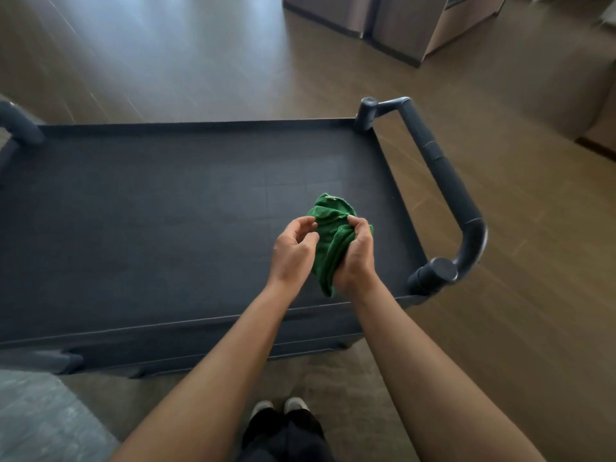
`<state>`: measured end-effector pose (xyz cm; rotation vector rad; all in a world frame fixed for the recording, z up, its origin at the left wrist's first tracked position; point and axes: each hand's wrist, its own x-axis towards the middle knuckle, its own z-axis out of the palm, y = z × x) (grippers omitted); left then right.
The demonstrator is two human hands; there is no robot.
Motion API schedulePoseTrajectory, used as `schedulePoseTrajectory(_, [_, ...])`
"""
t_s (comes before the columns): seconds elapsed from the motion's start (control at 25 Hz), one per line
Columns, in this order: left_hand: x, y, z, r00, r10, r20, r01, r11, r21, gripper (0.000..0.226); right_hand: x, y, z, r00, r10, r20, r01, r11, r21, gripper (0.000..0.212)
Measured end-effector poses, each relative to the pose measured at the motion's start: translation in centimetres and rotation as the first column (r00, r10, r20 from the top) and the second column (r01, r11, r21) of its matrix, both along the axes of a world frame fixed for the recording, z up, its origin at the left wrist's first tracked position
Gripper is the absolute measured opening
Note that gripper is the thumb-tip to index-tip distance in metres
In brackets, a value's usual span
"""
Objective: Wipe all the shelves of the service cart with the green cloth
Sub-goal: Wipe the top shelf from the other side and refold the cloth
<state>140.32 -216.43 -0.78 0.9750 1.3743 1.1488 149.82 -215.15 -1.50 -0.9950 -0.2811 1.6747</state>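
Right hand [355, 258] is gripping the bunched green terry cloth [330, 228], fingers curled round it, above the right part of the dark grey plastic service cart's top shelf [150, 211]. Left hand [293, 251] is touching the cloth's edge with loosely curled fingers; cannot tell whether it is pinching.

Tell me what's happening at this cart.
A person stands at the dark service cart with the green cloth bunched up over its top shelf. The right-hand grip holds the cloth. The left-hand grip is curled right beside it, but it is unclear whether it has hold. The cloth looks lifted off the surface, so no wiping stroke is under way.
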Motion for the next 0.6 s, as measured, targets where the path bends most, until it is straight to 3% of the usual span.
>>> schedulePoseTrajectory(0.36, [4.9,0.4,-0.4,0.987,-0.163,-0.009,0.162,0.985,-0.062,0.02,6.8,0.2,0.6,0.97,-0.21,0.119,0.204,0.977,0.066,0.047])
schedulePoseTrajectory(0.6, [6.0,0.4,-0.5,0.98,-0.191,0.049,0.195,0.975,-0.104,0.021,9.1,1.0,0.8,0.834,-0.346,0.429,0.269,0.935,0.231,0.033])
